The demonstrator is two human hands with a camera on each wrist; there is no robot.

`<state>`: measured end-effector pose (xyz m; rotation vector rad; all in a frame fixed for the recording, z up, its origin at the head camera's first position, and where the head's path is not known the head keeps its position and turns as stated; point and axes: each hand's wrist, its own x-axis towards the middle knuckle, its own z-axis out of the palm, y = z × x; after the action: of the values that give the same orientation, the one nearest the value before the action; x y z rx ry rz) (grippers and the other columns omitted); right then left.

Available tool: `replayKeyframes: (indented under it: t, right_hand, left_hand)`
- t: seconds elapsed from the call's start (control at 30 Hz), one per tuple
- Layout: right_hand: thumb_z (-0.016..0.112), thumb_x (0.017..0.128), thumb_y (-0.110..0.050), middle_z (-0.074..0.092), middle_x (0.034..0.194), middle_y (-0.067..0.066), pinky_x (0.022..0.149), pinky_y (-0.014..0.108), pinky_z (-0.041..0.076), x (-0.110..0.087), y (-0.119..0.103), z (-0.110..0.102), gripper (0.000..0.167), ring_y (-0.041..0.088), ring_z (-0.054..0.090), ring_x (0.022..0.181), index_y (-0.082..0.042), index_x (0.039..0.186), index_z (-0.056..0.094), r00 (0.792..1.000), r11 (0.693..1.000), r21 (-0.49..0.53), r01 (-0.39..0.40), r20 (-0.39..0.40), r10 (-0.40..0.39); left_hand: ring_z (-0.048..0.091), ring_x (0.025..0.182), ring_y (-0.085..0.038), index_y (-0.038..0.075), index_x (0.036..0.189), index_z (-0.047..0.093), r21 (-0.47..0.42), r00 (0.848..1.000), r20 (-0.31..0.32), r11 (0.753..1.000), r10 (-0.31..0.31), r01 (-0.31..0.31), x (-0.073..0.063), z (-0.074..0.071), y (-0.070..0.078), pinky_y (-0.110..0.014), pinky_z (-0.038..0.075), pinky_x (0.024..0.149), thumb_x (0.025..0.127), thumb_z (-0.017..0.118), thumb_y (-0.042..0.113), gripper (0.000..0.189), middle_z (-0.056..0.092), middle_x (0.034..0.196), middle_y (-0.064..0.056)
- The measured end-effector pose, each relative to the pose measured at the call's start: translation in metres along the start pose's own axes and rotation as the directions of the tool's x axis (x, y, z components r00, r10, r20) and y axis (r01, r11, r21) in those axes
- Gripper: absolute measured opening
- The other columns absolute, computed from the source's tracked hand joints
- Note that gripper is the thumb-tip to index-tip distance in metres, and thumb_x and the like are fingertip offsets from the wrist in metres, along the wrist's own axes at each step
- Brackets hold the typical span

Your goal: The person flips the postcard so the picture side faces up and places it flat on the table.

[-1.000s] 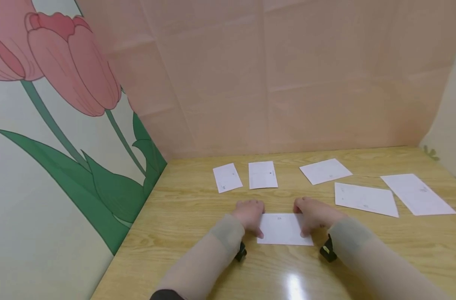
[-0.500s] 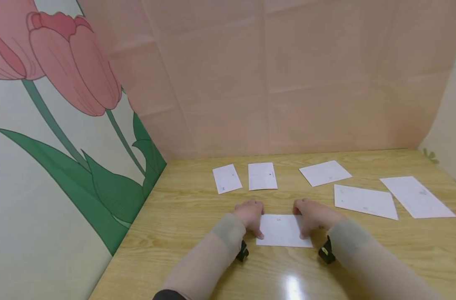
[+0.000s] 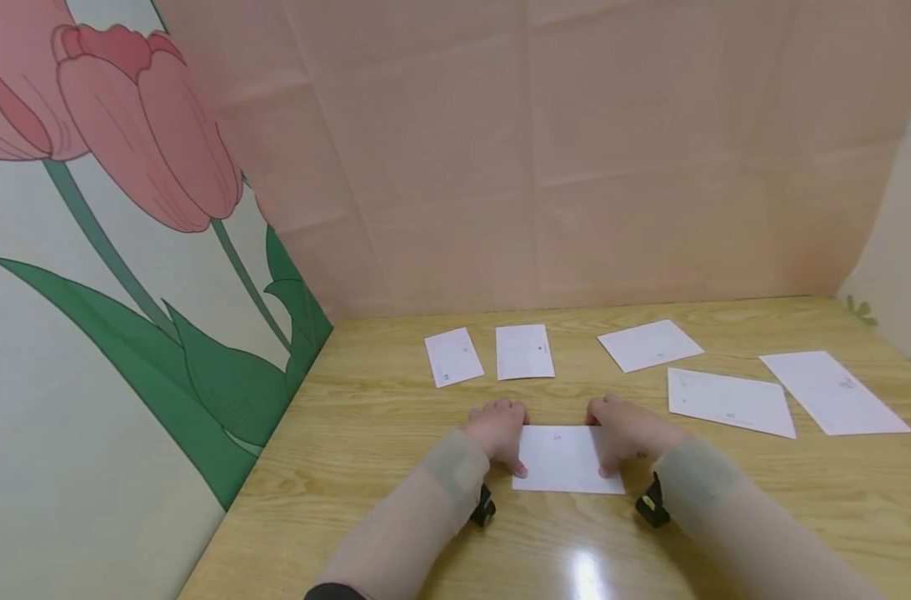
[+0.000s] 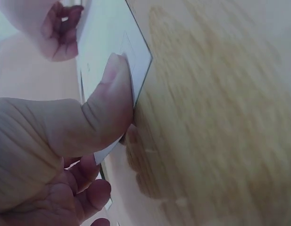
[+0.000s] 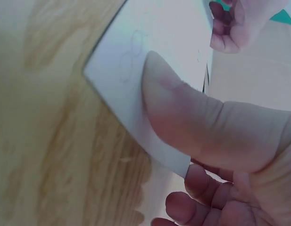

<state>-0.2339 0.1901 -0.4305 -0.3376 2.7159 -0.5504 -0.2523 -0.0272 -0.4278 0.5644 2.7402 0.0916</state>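
A small white card (image 3: 563,460) lies level between my hands close over the wooden table, with a small printed mark near its far edge. My left hand (image 3: 498,433) pinches its left side, and the left wrist view shows the thumb (image 4: 112,94) flat on top with fingers curled below the edge. On the opposite side my right hand (image 3: 633,431) grips it the same way. Faint looped lines show on the card's surface beside the right thumb (image 5: 173,103) in the right wrist view. The undersides of both grips are partly hidden.
Further back on the table (image 3: 365,417) lie a small white card (image 3: 455,357) and another card (image 3: 525,352). Towards the right are a tilted card (image 3: 650,345), a wider card (image 3: 731,402) and a large card (image 3: 835,393). A pinkish cloth (image 3: 530,167) hangs behind.
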Motion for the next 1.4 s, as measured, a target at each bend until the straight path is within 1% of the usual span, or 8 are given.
replayKeyframes:
  t: [0.17,0.33,0.5,0.67,0.83,1.07,1.27,1.4]
  right_hand:
    - [0.092,0.058,-0.019,0.052,0.099,0.01,0.075,0.046,0.047,-0.002,-0.001,0.0,0.058,0.027,0.05,0.086,-0.009,0.105,0.06,0.999,0.998,-0.063,0.03,-0.025,-0.032]
    - [0.091,0.059,-0.014,0.057,0.095,0.007,0.073,0.046,0.046,-0.003,0.002,0.002,0.058,0.026,0.051,0.084,-0.009,0.106,0.056,1.0,1.0,0.004,0.013,-0.015,-0.013]
    - [0.088,0.063,-0.014,0.058,0.092,0.007,0.071,0.045,0.046,-0.006,0.006,0.006,0.061,0.026,0.053,0.082,-0.009,0.111,0.052,1.0,0.997,0.081,-0.017,0.004,0.017]
    - [0.088,0.065,-0.018,0.058,0.096,0.008,0.074,0.045,0.044,-0.011,0.009,0.009,0.065,0.027,0.052,0.085,-0.006,0.116,0.05,1.0,0.991,0.131,-0.01,-0.023,0.013]
    - [0.088,0.067,-0.022,0.057,0.095,0.007,0.077,0.044,0.043,-0.016,0.012,0.014,0.07,0.026,0.051,0.084,-0.005,0.122,0.048,0.997,0.981,0.192,-0.035,-0.054,0.046]
    - [0.085,0.072,-0.025,0.058,0.103,0.014,0.08,0.047,0.046,-0.016,0.019,0.019,0.071,0.026,0.053,0.087,0.005,0.125,0.047,0.991,0.96,0.274,-0.055,-0.105,0.087]
    - [0.081,0.077,-0.024,0.055,0.09,0.009,0.07,0.038,0.041,-0.02,0.021,0.02,0.049,0.024,0.049,0.08,0.003,0.108,0.055,0.984,0.942,0.329,-0.067,-0.135,0.117]
    - [0.079,0.08,-0.024,0.051,0.081,0.006,0.063,0.035,0.035,-0.021,0.021,0.022,0.033,0.022,0.047,0.075,-0.004,0.091,0.056,0.98,0.938,0.339,-0.068,-0.151,0.126]
  left_hand:
    - [0.047,0.112,-0.019,0.021,0.123,0.056,0.021,1.0,-0.021,1.0,0.019,-0.018,0.002,0.004,-0.001,-0.041,0.037,0.095,0.06,0.089,0.042,0.075,0.052,0.121,0.001]
    - [0.054,0.096,-0.013,0.022,0.12,0.056,-0.091,1.0,-0.023,0.996,0.004,-0.006,0.005,0.009,-0.006,-0.037,0.039,0.091,0.058,0.091,0.037,0.073,0.06,0.109,0.006]
    - [0.054,0.09,-0.014,0.025,0.12,0.053,-0.252,0.999,-0.031,0.967,-0.043,0.034,0.001,0.016,-0.01,-0.036,0.042,0.087,0.058,0.092,0.03,0.073,0.062,0.109,0.006]
    - [0.054,0.103,-0.021,0.027,0.124,0.051,-0.33,0.995,-0.045,0.942,-0.086,0.067,-0.008,0.019,-0.012,-0.042,0.039,0.093,0.061,0.092,0.03,0.075,0.061,0.124,0.0]
    - [0.052,0.096,-0.022,0.025,0.124,0.051,-0.405,0.989,-0.068,0.91,-0.131,0.093,-0.011,0.023,-0.014,-0.041,0.04,0.089,0.063,0.091,0.028,0.073,0.062,0.119,-0.001]
    - [0.051,0.073,-0.017,0.015,0.121,0.054,-0.603,0.983,-0.117,0.796,-0.142,0.043,-0.012,0.035,-0.021,-0.032,0.04,0.071,0.069,0.088,0.02,0.063,0.057,0.079,0.002]
    - [0.052,0.071,-0.015,0.008,0.123,0.057,-0.686,0.978,-0.156,0.728,-0.141,-0.004,-0.012,0.038,-0.024,-0.029,0.042,0.067,0.071,0.086,0.014,0.059,0.058,0.079,0.003]
    - [0.051,0.072,-0.016,0.009,0.107,0.063,-0.716,0.977,-0.14,0.698,-0.162,0.013,-0.013,0.037,-0.024,-0.029,0.041,0.064,0.076,0.082,0.015,0.037,0.057,0.081,0.001]
